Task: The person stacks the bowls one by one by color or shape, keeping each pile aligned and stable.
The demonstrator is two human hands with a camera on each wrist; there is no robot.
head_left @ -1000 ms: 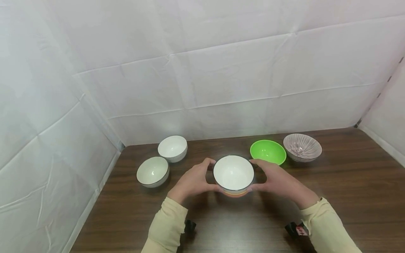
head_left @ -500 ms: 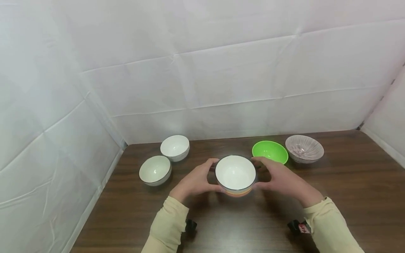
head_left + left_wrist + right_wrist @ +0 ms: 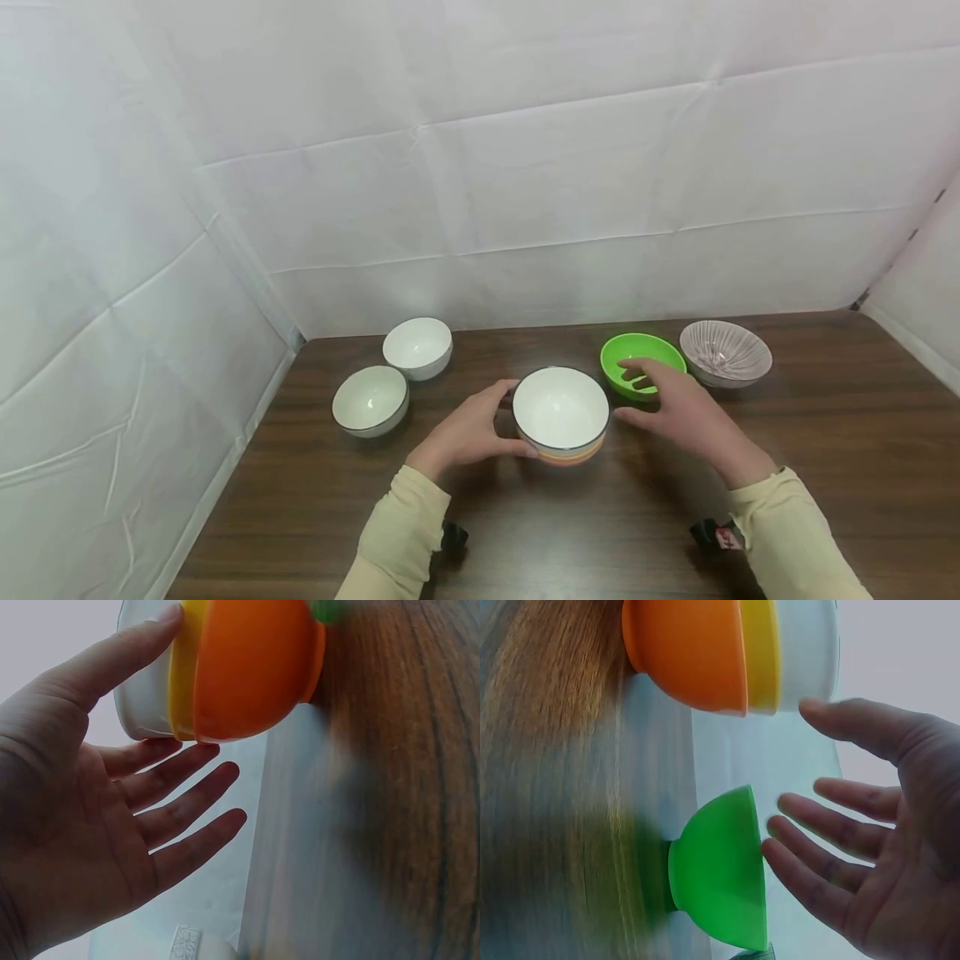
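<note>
Creased white sheeting (image 3: 540,183), brown table (image 3: 300,508)

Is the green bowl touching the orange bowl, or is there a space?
Apart. The right wrist view shows it: a pale strip of background runs between the rim of the green bowl and the side of the orange bowl.

Loc: screened-off booth | bldg type unclear | creased wht sheets (image 3: 525,183) | dk wood tbl (image 3: 570,533)
</note>
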